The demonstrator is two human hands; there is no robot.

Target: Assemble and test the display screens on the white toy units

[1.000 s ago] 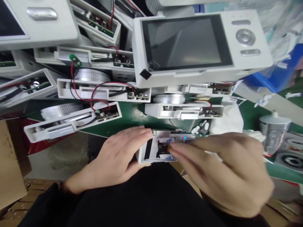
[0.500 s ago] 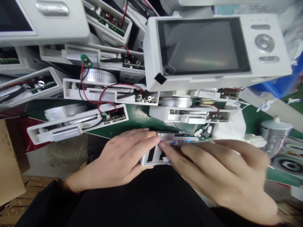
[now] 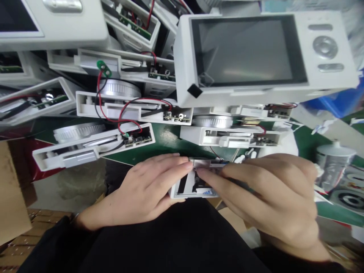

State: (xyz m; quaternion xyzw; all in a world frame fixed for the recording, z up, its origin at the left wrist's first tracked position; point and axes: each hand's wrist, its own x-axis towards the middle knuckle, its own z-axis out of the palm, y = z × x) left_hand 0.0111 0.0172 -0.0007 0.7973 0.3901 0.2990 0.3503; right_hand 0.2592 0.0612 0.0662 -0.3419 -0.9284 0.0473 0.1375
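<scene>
My left hand (image 3: 145,185) is wrapped round the left end of an open white camera housing (image 3: 178,191), thumb below and fingers along its far side. Black parts, a silvery piece and a bit of blue-printed film show inside the housing. My right hand (image 3: 273,201) reaches over it from the right, its index fingertip touching the inside near the far edge. The other right fingers are curled, and whatever they may hold is hidden. A thin dark and red wire (image 3: 216,153) runs out behind the housing.
A camera with a grey screen (image 3: 250,53) lies above several open camera bodies (image 3: 230,137). One body at left (image 3: 79,159) carries red and black wires with a green battery snap (image 3: 104,68). A clear dispenser jar (image 3: 334,167) stands at right on the green mat (image 3: 167,142). Cardboard (image 3: 13,193) is at far left.
My right hand has shifted and turned over the housing, with its index fingertip slightly right. The blue light seen inside is now covered. My left hand has stayed in place.
</scene>
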